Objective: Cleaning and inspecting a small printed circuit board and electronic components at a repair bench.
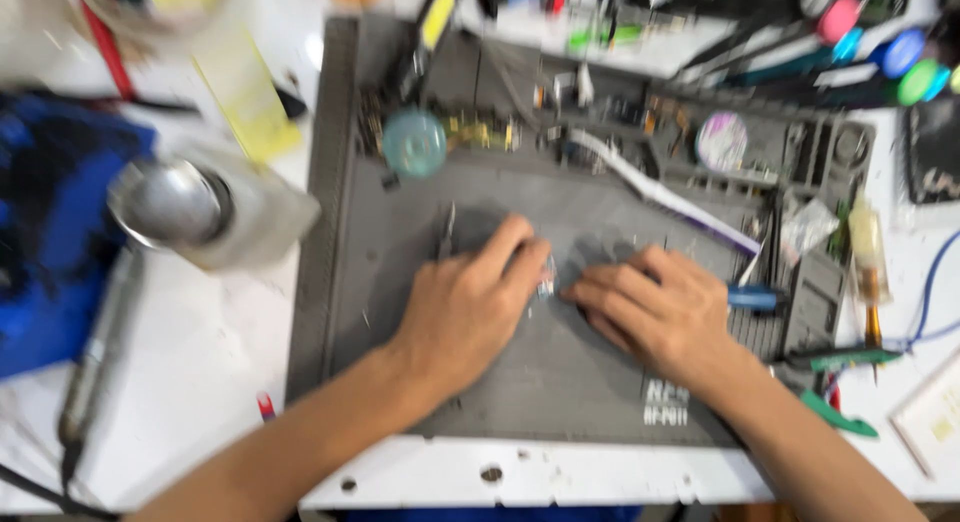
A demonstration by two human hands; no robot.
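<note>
The picture is blurred by motion. My left hand [470, 307] and my right hand [660, 307] lie close together on a grey work mat [560, 382]. Between their fingertips sits a small shiny part [546, 278], which my left fingers pinch; its exact shape is too blurred to tell. My right fingertips touch or nearly touch it from the right. A tool with a blue handle [755, 298] sticks out to the right of my right hand, apparently held under it. Thin metal tweezers [447, 232] lie on the mat just left of my left fingers.
The mat's far trays hold small parts, a round teal disc [414, 142] and a white strip [660, 194]. A grey cylindrical device [175, 204] and a blue cloth [50, 232] sit on the left. Green-handled tools [838, 360], a small bottle [866, 247] and a blue cable [930, 292] lie right.
</note>
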